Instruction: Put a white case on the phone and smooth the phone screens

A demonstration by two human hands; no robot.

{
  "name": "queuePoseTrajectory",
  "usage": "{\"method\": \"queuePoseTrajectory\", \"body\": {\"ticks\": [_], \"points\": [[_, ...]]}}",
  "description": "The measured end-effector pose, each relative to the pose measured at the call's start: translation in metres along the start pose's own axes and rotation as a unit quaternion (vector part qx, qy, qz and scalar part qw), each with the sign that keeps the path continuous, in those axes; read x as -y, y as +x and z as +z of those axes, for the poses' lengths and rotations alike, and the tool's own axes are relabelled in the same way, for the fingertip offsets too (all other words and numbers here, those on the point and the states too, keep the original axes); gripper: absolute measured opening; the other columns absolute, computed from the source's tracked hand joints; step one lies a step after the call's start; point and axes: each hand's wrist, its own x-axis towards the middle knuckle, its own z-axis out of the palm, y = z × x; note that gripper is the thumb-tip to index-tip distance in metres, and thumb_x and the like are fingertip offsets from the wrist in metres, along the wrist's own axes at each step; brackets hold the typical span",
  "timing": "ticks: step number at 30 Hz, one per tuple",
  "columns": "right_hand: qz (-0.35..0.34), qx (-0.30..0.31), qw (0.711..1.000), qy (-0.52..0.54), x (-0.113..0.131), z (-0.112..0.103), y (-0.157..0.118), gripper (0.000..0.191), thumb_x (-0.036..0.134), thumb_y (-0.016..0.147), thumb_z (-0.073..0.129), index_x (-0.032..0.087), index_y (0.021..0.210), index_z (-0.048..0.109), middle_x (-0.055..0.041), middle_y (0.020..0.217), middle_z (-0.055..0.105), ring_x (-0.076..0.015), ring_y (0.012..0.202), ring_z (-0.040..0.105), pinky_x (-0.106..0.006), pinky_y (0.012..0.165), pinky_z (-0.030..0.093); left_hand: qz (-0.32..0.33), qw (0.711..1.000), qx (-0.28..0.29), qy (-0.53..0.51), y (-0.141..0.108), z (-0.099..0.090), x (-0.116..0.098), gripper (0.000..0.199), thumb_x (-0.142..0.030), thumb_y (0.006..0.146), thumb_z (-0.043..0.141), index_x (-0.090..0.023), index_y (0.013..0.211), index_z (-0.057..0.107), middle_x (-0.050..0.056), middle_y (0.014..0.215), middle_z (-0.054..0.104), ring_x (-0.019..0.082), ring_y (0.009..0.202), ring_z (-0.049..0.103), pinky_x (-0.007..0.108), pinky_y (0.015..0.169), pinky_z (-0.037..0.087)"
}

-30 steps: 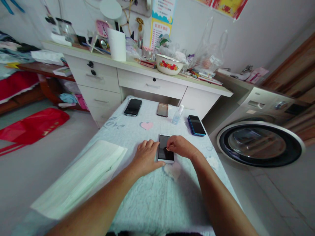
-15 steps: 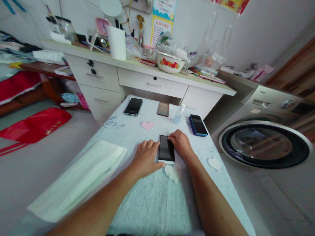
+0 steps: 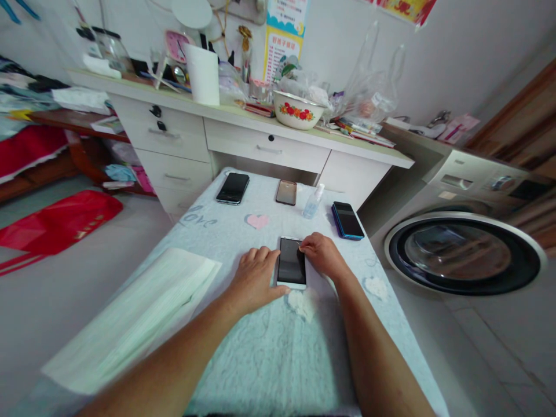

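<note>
A white-framed smartphone [image 3: 291, 263] lies face up on the cloth-covered table, its dark screen upward. My left hand [image 3: 253, 279] holds it from the left, fingers against the long edge and thumb at the lower left corner. At the upper right of the screen, the fingers of my right hand [image 3: 322, 253] are pinched together. Whatever is between those fingertips, if anything, is too small to make out. Just beyond the hands stands a clear spray bottle [image 3: 313, 202]. To its left lies a brownish phone case [image 3: 286, 192].
A black phone [image 3: 233, 188] lies at the far left of the table, a blue-edged phone [image 3: 347, 220] at the right. A folded pale cloth or paper [image 3: 134, 318] lies by my left forearm. Behind stands a white desk [image 3: 269, 142]; a washing machine [image 3: 464, 252] is on the right.
My right fingertips have shifted slightly right and towards me over the screen. The left hand and the smartphone keep their places; the whole view has moved a little.
</note>
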Motion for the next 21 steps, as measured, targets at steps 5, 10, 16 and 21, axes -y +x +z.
{"method": "queuePoseTrajectory", "body": {"ticks": [5, 10, 16, 21], "points": [[-0.018, 0.054, 0.996, 0.073, 0.001, -0.008, -0.008, 0.011, 0.011, 0.075, 0.060, 0.017, 0.074, 0.069, -0.0008, 0.077, 0.061, -0.0116, 0.073, 0.057, -0.021, 0.068, 0.041, -0.002, 1.000, 0.003, -0.002, 0.000, 0.000, -0.001, 0.072, -0.055, 0.067, 0.064, -0.022, 0.127, 0.041, 0.008, 0.114, 0.051, 0.028, 0.106, 0.043, 0.039, 0.091, 0.034], [-0.021, 0.118, 0.984, 0.130, -0.001, -0.009, -0.013, 0.008, 0.015, 0.074, 0.061, 0.017, 0.072, 0.068, 0.0020, 0.069, 0.059, -0.0098, 0.063, 0.056, -0.020, 0.062, 0.040, -0.006, 1.000, 0.008, 0.002, 0.001, -0.001, -0.001, 0.071, -0.055, 0.067, 0.063, -0.023, 0.127, 0.041, 0.008, 0.115, 0.051, 0.028, 0.105, 0.044, 0.039, 0.091, 0.033], [-0.023, 0.094, 0.990, 0.106, 0.003, -0.008, -0.012, 0.008, 0.013, 0.073, 0.063, 0.017, 0.071, 0.069, 0.0013, 0.073, 0.058, -0.0095, 0.066, 0.055, -0.019, 0.063, 0.039, -0.003, 1.000, 0.004, 0.007, 0.001, 0.002, 0.000, 0.072, -0.055, 0.067, 0.063, -0.022, 0.127, 0.041, 0.008, 0.115, 0.050, 0.028, 0.105, 0.043, 0.038, 0.090, 0.033], [-0.025, 0.029, 0.998, 0.044, 0.009, -0.001, -0.008, 0.010, 0.013, 0.077, 0.062, 0.018, 0.075, 0.070, -0.0008, 0.076, 0.058, -0.0113, 0.073, 0.054, -0.021, 0.067, 0.038, 0.001, 1.000, 0.000, 0.009, 0.001, 0.003, 0.001, 0.072, -0.055, 0.067, 0.063, -0.022, 0.126, 0.041, 0.008, 0.114, 0.050, 0.028, 0.105, 0.043, 0.038, 0.090, 0.034]]}}
